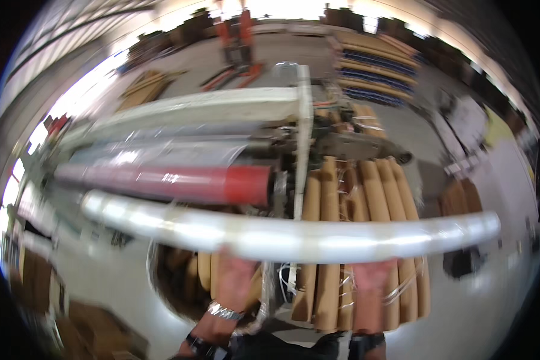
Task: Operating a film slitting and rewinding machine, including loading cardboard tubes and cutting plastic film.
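**Workshop floor in grey, with a long pale roll across two hands**

Nearest the wearer, both forearms rise from the lower edge. A shiny metal band circles the left wrist, and a dark band sits around the right one. The left hand holds the roll left of its middle; the right hand holds it right of the middle. Both palms sit at its near side, the fingers hidden by the roll, and with the motion blur I cannot tell how tightly they close.

The roll, glossy and whitish, is held up crosswise, spanning most of the view. Below the left hand stands a round container with tan tubes inside. Below the right hand, brown cardboard tubes lie side by side, with pale strapping across them.

Beyond the roll is a machine with a red roller, clear film behind it, and a white upright post at its right end. Farther off, a brown-and-blue layered stack stands to the right, and an orange lifting truck left of it. Bright openings line the far left wall.
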`<state>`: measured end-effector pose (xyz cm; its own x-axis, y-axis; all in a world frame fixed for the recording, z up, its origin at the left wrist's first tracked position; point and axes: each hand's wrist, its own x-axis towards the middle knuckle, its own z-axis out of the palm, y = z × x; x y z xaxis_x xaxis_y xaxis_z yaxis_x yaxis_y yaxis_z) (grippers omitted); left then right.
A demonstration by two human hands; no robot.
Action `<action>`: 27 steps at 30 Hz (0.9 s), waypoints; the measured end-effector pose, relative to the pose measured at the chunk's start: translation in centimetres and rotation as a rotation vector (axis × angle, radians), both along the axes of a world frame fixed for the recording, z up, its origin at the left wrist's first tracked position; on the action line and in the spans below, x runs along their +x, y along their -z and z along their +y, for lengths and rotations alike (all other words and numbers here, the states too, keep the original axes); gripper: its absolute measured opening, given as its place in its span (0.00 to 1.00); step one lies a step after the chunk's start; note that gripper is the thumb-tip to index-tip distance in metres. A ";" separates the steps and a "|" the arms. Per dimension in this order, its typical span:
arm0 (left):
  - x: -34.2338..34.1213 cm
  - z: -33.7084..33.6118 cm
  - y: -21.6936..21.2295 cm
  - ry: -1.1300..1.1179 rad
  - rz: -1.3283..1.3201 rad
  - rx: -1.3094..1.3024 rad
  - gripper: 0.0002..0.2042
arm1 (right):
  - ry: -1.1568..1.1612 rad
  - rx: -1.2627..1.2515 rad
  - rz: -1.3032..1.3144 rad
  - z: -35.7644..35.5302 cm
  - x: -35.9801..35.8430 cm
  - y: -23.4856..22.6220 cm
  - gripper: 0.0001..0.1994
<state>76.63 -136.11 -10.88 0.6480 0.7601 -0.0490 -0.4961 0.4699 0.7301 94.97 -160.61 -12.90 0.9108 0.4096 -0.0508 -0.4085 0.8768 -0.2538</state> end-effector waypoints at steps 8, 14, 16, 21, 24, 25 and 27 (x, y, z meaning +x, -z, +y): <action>5.4 -7.3 -1.7 -0.023 -0.351 -0.105 0.39 | 0.346 -0.108 0.035 -29.6 20.3 -3.8 0.34; 15.3 -23.6 -3.1 0.091 -0.283 -0.358 0.35 | 0.776 -0.718 -0.181 -51.7 33.3 -0.1 0.35; 17.2 -27.5 -4.4 0.109 -0.205 -0.387 0.33 | 0.761 -0.762 -0.343 -54.5 33.2 -0.6 0.35; 18.7 -32.9 -2.6 0.249 -0.158 -0.508 0.31 | 0.934 -0.980 -0.374 -51.2 26.7 -6.2 0.36; 20.2 -39.4 -3.1 0.535 -0.198 -0.457 0.18 | 0.801 -0.451 -0.047 -54.2 26.4 -7.6 0.35; 20.2 -40.8 -3.5 0.555 -0.156 -0.414 0.18 | 0.783 -0.483 -0.022 -55.9 25.3 -7.6 0.35; 20.3 -42.5 -4.7 0.660 -0.190 -0.364 0.19 | 0.817 -0.564 -0.165 -64.2 23.5 -5.3 0.35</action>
